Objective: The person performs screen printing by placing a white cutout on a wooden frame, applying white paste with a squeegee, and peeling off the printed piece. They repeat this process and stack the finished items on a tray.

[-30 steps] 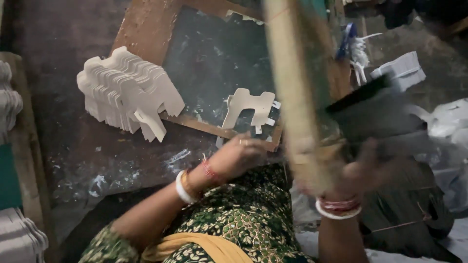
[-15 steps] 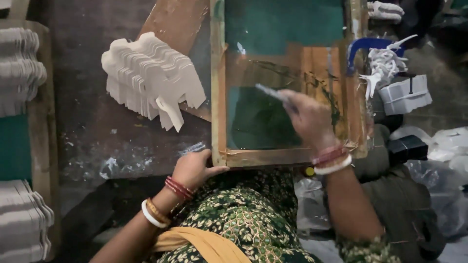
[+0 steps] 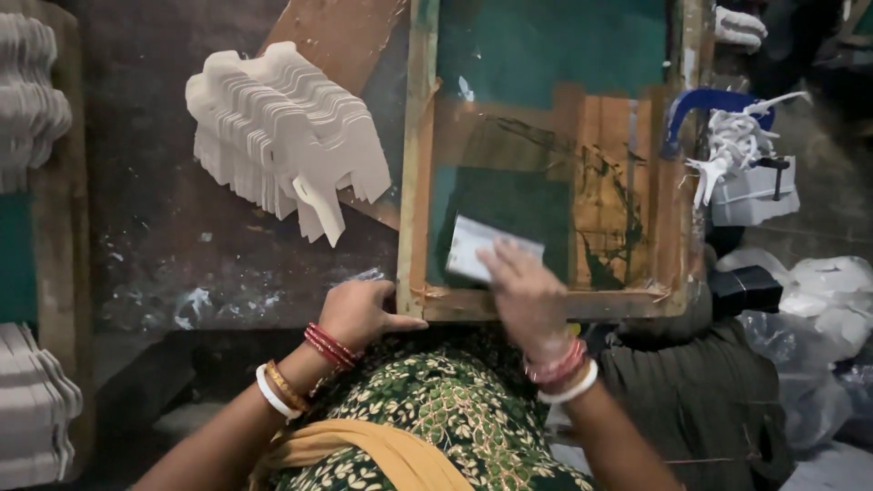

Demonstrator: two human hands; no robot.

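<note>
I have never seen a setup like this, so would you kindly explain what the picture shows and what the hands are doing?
No machine here: a person works with two bare hands, filmed by a camera worn on the head, looking down over the lap. On the dark worktable lies a wooden-framed screen with green mesh, of the kind used for screen printing. The left hand grips the frame's near corner. The right hand presses a small pale scraper against the mesh. To the left of the frame sits a fanned stack of white cut-out shapes; more stacks line the far left edge. To the right are a blue clamp and white plastic bags.
</note>
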